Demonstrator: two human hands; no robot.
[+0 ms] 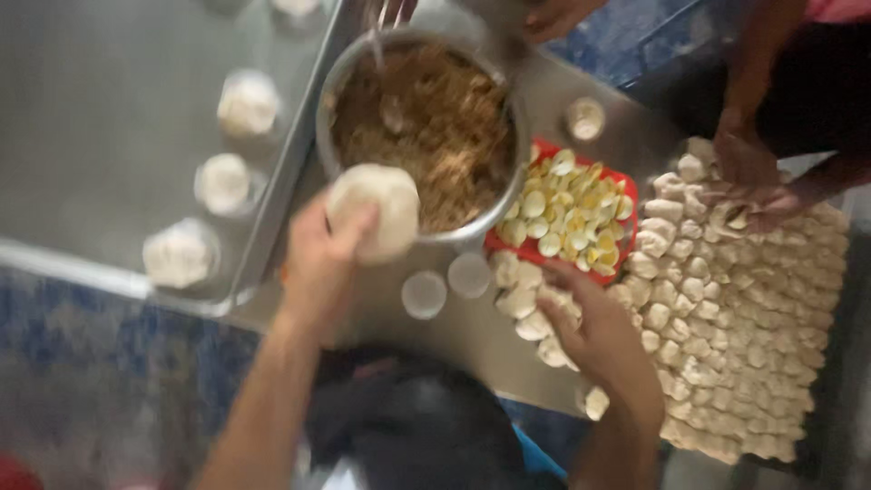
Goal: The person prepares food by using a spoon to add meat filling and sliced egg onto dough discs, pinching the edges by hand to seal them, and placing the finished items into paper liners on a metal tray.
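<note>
Hands working flattened dough beside a filling bowl.
The left hand [319, 259] is pinching a round pale dough disc [375, 210] at the near rim of the steel bowl of brown filling [422, 118]; the right hand [599, 331], fingers curled, is resting on small dough lumps [531, 304] on the worktop [454, 336].

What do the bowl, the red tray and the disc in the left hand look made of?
Bowl: likely steel, with a grey, shiny rim. Red tray: probably plastic, uniformly bright and thin-edged. Disc in the left hand: seemingly raw dough, pale and matte; blur leaves it uncertain.
</note>
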